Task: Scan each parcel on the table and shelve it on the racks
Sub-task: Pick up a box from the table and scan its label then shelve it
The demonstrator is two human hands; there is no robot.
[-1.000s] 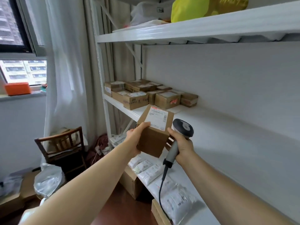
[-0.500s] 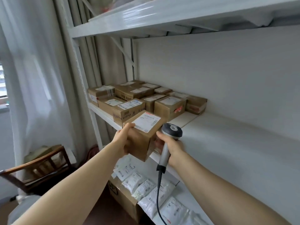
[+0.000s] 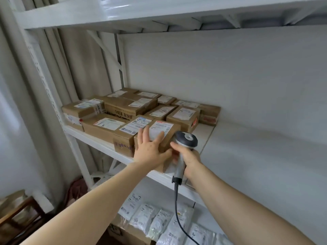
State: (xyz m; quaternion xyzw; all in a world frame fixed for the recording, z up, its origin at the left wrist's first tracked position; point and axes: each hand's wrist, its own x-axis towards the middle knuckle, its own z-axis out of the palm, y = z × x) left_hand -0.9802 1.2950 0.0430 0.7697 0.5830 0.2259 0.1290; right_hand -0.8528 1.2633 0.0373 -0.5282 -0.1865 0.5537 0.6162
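Observation:
A small brown cardboard parcel [image 3: 167,131] with a white label on top sits at the front of the middle rack shelf [image 3: 238,152], beside the other boxes. My left hand [image 3: 150,149] lies flat on it, fingers straight over the label and the near edge. My right hand [image 3: 187,156] grips the handle of a grey barcode scanner [image 3: 186,141] just right of the parcel, its fingertips near the box's corner. The scanner's cable hangs down from the handle.
Several labelled brown boxes [image 3: 127,108] fill the shelf's left end. To the right the shelf is bare white. Several white mailer bags [image 3: 159,221] lie on the lower shelf. An upper shelf [image 3: 159,13] overhangs. A wooden chair [image 3: 19,220] stands at lower left.
The parcel went from being held in the air by both hands to standing on the shelf next to the other boxes. My left hand shifted from gripping its side to lying flat on top.

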